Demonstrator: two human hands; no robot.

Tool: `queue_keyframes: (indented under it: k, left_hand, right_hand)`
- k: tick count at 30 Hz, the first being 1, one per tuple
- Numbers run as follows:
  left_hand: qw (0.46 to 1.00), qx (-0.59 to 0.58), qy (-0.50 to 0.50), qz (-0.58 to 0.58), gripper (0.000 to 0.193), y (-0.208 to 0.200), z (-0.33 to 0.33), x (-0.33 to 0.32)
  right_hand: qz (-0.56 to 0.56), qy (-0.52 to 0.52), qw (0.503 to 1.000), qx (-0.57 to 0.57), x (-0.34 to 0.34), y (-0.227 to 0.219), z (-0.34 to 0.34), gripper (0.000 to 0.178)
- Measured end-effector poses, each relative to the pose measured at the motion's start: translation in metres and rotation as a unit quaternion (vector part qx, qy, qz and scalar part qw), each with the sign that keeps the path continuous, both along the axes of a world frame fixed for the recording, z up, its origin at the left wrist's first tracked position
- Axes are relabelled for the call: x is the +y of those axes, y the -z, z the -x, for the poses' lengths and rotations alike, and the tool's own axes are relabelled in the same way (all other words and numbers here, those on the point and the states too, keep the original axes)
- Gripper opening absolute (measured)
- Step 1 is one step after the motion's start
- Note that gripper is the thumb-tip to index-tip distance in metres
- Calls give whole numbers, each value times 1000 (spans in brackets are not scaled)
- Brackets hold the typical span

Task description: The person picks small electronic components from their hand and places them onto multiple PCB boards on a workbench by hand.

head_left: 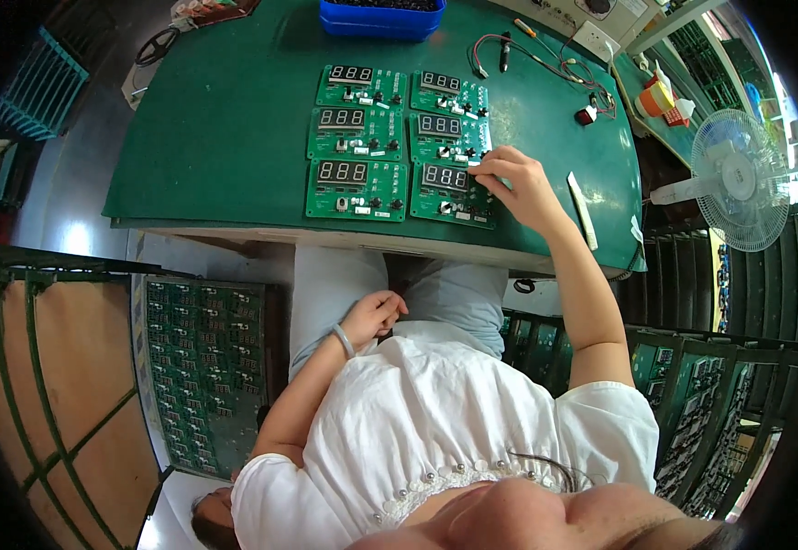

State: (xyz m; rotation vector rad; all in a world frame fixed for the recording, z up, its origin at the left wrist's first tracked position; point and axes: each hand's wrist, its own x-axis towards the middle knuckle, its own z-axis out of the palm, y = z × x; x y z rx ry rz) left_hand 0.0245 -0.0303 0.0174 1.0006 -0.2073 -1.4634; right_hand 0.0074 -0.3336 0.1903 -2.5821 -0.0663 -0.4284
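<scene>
A: Where are we finding the right hand (520,186)?

B: Right of centre, upper half of the frame. We're seeing its fingers (488,169) reaching down just beside the display (445,177) of the lower-right circuit board (458,209). Thumb and forefinger are bending toward each other; we aren't managing to tell whether they're grasping anything.

A: And the left hand (373,317)?

B: Mid-frame, resting below the table (225,128), fingers loosely curling. We're not telling whether they're holding something.

A: Neighbours?

B: We're counting five more boards (357,203), lying in two columns with it. A blue bin (382,22) is sitting at top centre.
</scene>
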Motion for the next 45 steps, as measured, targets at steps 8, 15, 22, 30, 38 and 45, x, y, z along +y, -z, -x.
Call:
queue_keyframes:
  k: [8, 15, 22, 30, 38, 45]
  left_hand:
    - [1000, 8, 1, 3, 28, 1, 0, -1]
    - [1000, 18, -1, 9, 28, 4, -1, 0]
    - [999, 28, -4, 20, 28, 6, -2, 0]
    - [1000, 28, 0, 11, 27, 3, -2, -1]
    - [999, 34, 1, 9, 29, 0, -3, 1]
    - [937, 304, -167, 45, 28, -1, -4, 1]
  right_hand:
    - [-39, 30, 999, 20, -4, -9, 8, 21]
    - [-14, 22, 998, 48, 1, -6, 5, 25]
    - [-22, 73, 997, 31, 8, -13, 4, 26]
    - [-23, 84, 996, 0, -6, -10, 13, 27]
    - [-7, 50, 999, -16, -7, 4, 16, 16]
    - [-12, 61, 998, -7, 0, 7, 23, 15]
